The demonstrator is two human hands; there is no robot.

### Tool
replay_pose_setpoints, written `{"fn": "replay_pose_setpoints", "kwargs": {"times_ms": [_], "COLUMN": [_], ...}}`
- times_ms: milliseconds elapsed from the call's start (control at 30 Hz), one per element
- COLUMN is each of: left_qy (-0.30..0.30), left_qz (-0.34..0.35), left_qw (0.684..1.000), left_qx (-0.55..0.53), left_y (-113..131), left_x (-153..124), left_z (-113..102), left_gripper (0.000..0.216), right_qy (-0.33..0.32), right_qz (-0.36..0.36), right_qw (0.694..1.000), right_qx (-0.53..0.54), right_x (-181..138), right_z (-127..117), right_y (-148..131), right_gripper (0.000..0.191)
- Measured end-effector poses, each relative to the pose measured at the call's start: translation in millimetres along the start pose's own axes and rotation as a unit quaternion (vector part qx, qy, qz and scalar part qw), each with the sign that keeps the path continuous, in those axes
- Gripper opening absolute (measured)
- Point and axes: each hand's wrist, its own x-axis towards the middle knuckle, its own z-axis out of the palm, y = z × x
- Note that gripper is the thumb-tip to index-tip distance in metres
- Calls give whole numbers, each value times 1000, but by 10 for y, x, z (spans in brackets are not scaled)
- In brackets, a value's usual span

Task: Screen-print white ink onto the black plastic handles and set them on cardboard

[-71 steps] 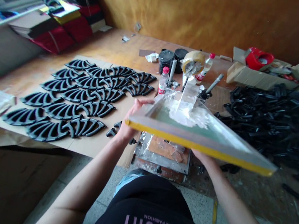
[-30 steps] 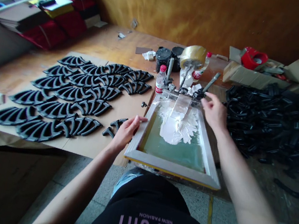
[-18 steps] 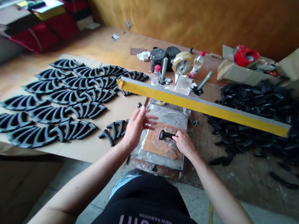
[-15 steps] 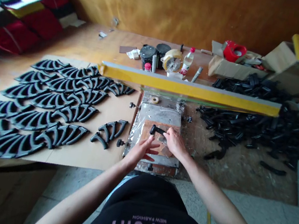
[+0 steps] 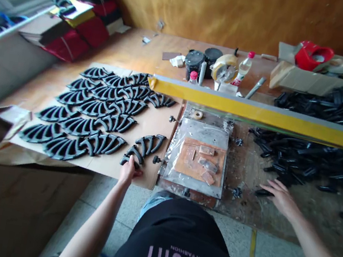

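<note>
My left hand (image 5: pixel 129 173) is closed on a curved black plastic piece (image 5: pixel 125 159) at the near end of a short row. The row of like pieces (image 5: pixel 147 143) lies on the cardboard sheet (image 5: pixel 147 170). To the right, my right hand (image 5: pixel 281 199) reaches over the bench with fingers stretched out, by a loose black piece (image 5: pixel 263 192) at the edge of a heap. Between the hands sits a flat metal jig plate (image 5: pixel 173 168) with a brown board (image 5: pixel 182 159) and several small blocks (image 5: pixel 207 165) on it.
A yellow-sided bar (image 5: pixel 229 102) spans above the jig. Nested rows of black pieces (image 5: pixel 69 146) cover the left cardboard; a jumbled heap (image 5: pixel 312 158) lies right. Behind stand black tubs (image 5: pixel 194 61), a tape roll (image 5: pixel 224 69), a bottle (image 5: pixel 244 68) and an open carton (image 5: pixel 302 80).
The black piece held over the jig has gone left with my left hand to the short row. My right hand let go and moved right to the heap. The view swung left.
</note>
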Motion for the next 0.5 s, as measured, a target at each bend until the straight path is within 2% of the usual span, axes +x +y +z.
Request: {"fn": "replay_pose_setpoints", "kwargs": {"times_ms": [67, 100, 167, 200, 267, 367, 433, 500], "left_qy": [-5, -5, -5, -4, 1, 23, 59, 106], "left_qz": [7, 11, 15, 18, 23, 35, 53, 82], "left_qw": [1000, 999, 996, 994, 988, 977, 970, 961], "left_qx": [27, 44, 87, 110, 155, 207, 230, 242], "left_y": [-12, 13, 94, 135, 198, 219, 187, 130], "left_x": [136, 195, 301, 346, 408, 406, 334, 220], "left_z": [15, 26, 21, 1, -61, -148, -162, -132], "left_gripper": [58, 59, 62, 63, 63, 63, 62, 60], "right_qy": [-3, -7, -1, 15, 70, 87, 81, 75], "right_qz": [30, 50, 61, 41, -64, -197, -246, -274], "right_qw": [1000, 999, 998, 999, 995, 976, 966, 958], "right_qx": [-4, -5, 1, 9, 37, 34, 4, -27], "right_x": [-12, 15, 125, 196, 345, 528, 606, 652], "right_z": [50, 43, -12, -45, -91, -66, 5, 82], "right_y": [-16, -137, -555, -825, -1413, -2205, -2556, -2743], "right_gripper": [37, 37, 38, 39, 42, 37, 36, 36]}}
